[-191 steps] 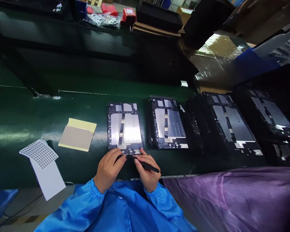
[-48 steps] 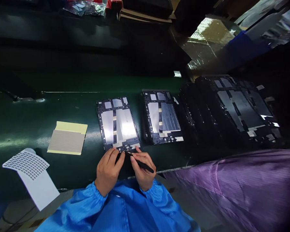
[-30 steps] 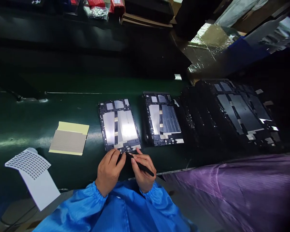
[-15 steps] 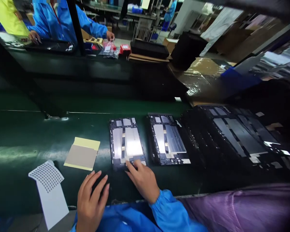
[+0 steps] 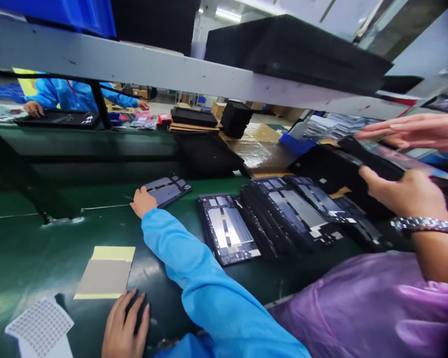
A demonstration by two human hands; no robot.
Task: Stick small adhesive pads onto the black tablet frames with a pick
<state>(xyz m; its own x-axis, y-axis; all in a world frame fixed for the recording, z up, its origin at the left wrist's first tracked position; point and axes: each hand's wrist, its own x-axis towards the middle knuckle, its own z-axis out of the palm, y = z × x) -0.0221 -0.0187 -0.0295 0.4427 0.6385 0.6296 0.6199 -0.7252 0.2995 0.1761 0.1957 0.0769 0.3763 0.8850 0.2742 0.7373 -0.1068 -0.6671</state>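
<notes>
My right hand reaches far across the green work surface and grips one end of a tablet back assembly, a dark flat frame with silver panels, lying at a slant. My left hand rests near the front edge with fingers stretched and holds nothing. Just beyond it lies a grey pad with yellow edges. Further left is a sheet of small printed labels on white backing. To the right of my right arm sits another tablet assembly.
Several stacked tablet assemblies stand to the right. A co-worker's hands handle a dark panel there, beside a purple sleeve. A shelf beam crosses overhead, carrying black boxes. A dark post rises at left. Another person sits across the line.
My right hand has moved forward and left, taking the tablet assembly with it, now turned sideways. My view has tilted up, and the co-worker's hands have come into sight at right.
</notes>
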